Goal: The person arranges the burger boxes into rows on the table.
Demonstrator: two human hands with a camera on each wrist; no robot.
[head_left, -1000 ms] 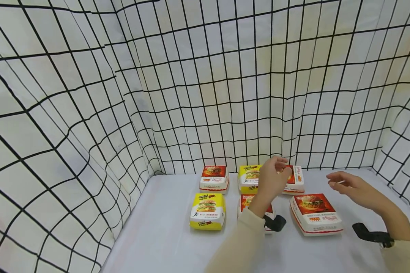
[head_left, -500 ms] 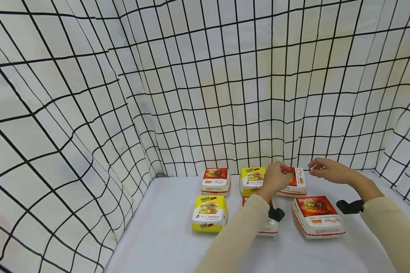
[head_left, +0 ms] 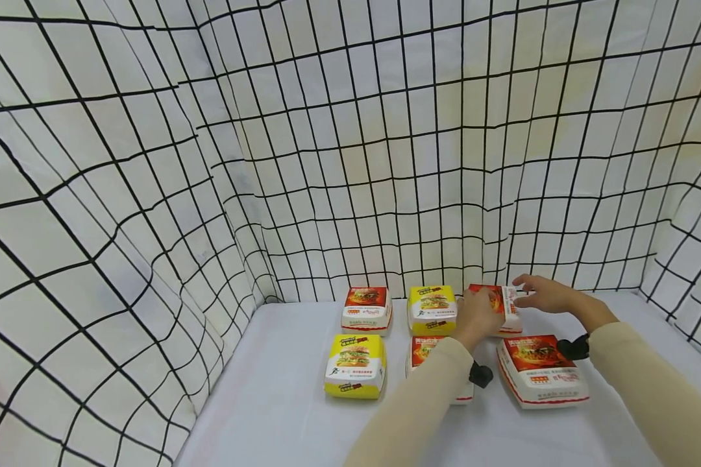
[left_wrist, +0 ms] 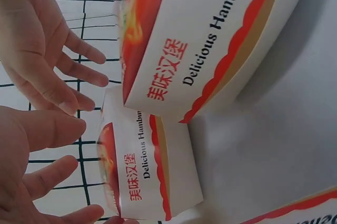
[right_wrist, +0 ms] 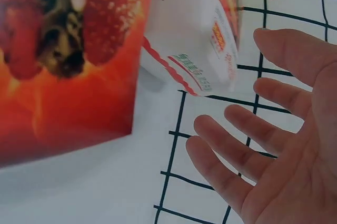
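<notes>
A red and white hamburger box (head_left: 511, 306) stands at the right end of the back row. My left hand (head_left: 478, 318) is at its left side, covering part of it in the head view. Fingers of that hand are spread in the left wrist view, by the far hamburger box (left_wrist: 142, 166). At the box's right side is my right hand (head_left: 546, 297), its fingers apart and loosely bent in the right wrist view. Just in front lies another red and white hamburger box (head_left: 543, 370), large in both wrist views.
A yellow burger box (head_left: 432, 310) and a red and white box (head_left: 367, 311) share the back row. In front are a second yellow box (head_left: 355, 366) and a red-topped box (head_left: 423, 347), partly behind my left sleeve. Black netting (head_left: 385, 162) over white cloth encloses the table (head_left: 269, 389).
My right hand has moved left to the right side of the back right hamburger box. The left hand has come down at the box's left side. The boxes keep their places.
</notes>
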